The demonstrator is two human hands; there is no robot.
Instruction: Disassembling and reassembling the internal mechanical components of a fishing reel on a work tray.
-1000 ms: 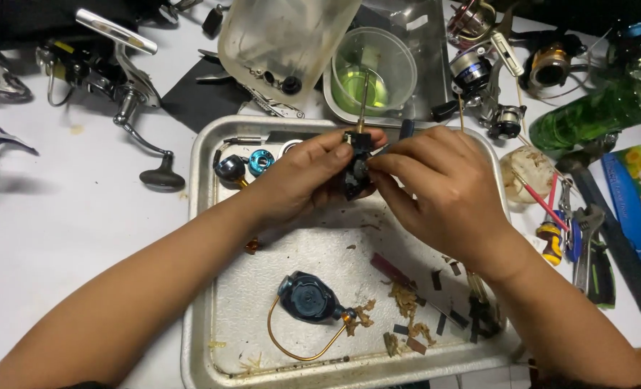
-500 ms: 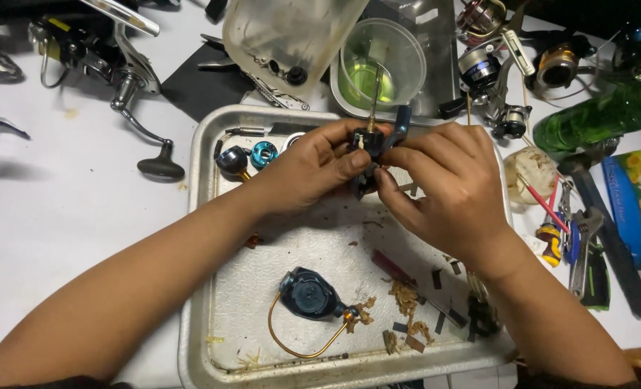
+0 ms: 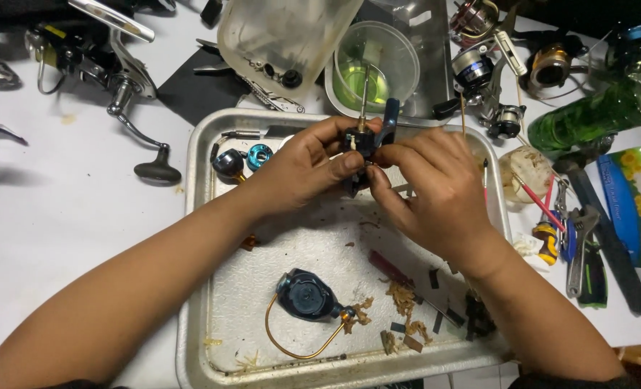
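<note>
Over a metal tray (image 3: pixel 212 288), my left hand (image 3: pixel 302 169) and my right hand (image 3: pixel 432 191) both grip a small dark fishing reel body (image 3: pixel 367 140) with a thin shaft sticking up from it. The left fingers pinch it from the left, and the right fingertips work at its lower side. On the tray near me lies a blue reel part with a curved gold wire bail (image 3: pixel 306 299). Small blue and dark knobs (image 3: pixel 245 158) sit at the tray's far left corner.
Brown debris and small dark bits (image 3: pixel 414 317) litter the tray. Several fishing reels (image 3: pixel 479 72) lie along the far edge, with a clear cup (image 3: pixel 374 61), a plastic container (image 3: pixel 284 36) and a green bottle (image 3: pixel 587 115). Pliers and screwdrivers (image 3: pixel 579 245) lie at right. A reel handle (image 3: pixel 137 122) lies at left.
Both hands shifted slightly with the reel body, turning it. Its blue arm now points up to the right of the shaft.
</note>
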